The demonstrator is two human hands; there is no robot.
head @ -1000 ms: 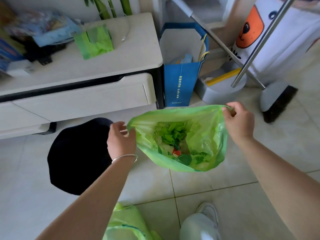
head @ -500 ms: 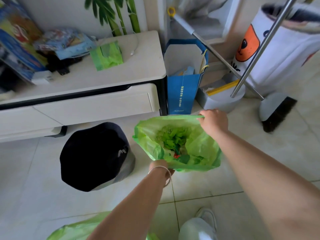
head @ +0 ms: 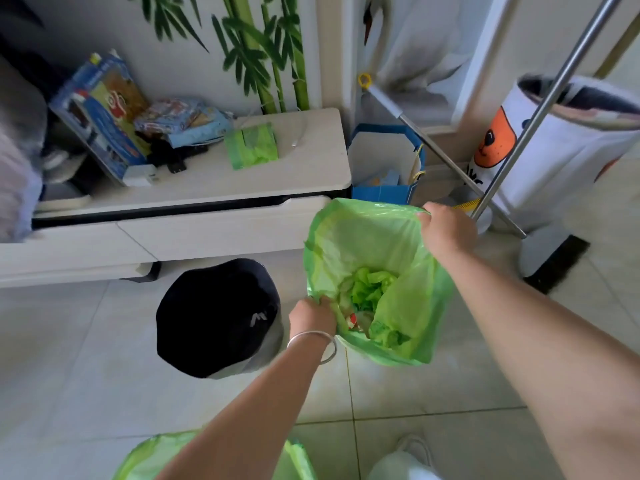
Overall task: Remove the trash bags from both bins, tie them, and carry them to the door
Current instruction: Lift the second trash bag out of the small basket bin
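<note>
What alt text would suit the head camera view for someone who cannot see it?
A person's left hand and right hand hold open a green trash bag of rubbish above a tiled floor, beside a black bin and a white cabinet.

Single head-worn view, looking forward and steeply down, close over the floor tiles (head: 433,386)

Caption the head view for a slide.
Both hands, left hand and right hand, hold the open green trash bag by its rim beside the black bin.
</note>
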